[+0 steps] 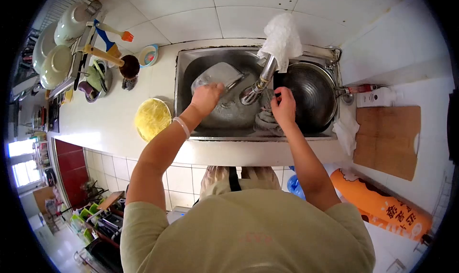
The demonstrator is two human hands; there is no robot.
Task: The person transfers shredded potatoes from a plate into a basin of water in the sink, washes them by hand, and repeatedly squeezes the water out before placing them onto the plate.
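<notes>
The left hand (205,100) pinches a greyish item (216,75), presumably keeping drips within the sink (189,58); the right hand's (285,105) fingers curl narrowly, whether gripping, cannot tell.

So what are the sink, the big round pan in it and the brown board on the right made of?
The sink looks like brushed stainless steel: grey, with soft reflections. The round pan seems to be dark metal, possibly iron, with shiny rings inside. The board looks like matte wood or bamboo, judging by its even tan-brown face.
</notes>
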